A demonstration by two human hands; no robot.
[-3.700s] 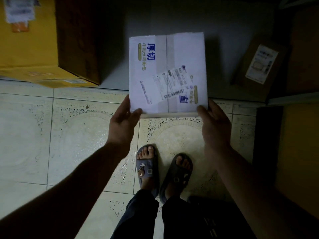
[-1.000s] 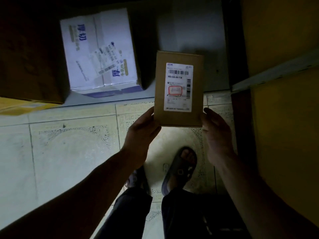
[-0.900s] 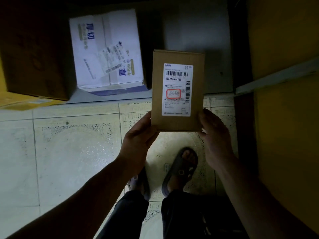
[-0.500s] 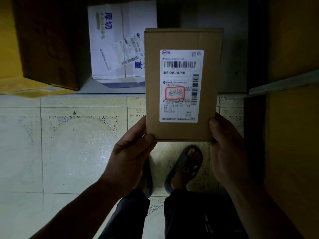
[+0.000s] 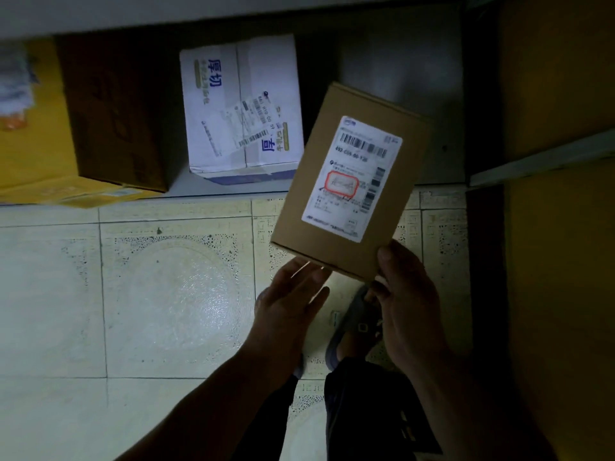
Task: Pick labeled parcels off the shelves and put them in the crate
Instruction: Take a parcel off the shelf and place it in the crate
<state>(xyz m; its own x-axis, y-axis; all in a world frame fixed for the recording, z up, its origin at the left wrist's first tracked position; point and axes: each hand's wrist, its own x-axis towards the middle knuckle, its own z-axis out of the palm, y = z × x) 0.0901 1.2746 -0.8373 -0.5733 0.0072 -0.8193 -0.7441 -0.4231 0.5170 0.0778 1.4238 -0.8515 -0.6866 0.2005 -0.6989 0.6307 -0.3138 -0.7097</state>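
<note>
Cardboard parcel (image 5: 349,181) had tilted toward 1 o'clock, right hand (image 5: 409,301) pinching it, left hand (image 5: 289,301) slack beneath; carry to unseen crate judged next.

dim, murky | glare on floor tiles (image 5: 179,301) | edges dark | slight motion blur

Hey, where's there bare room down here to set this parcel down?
Free: the tiled floor left of your feet; and the bottom shelf between the white box and the dark upright, behind the held parcel. Crowded: left of the white box, where a brown carton and yellow box sit side by side.
</note>
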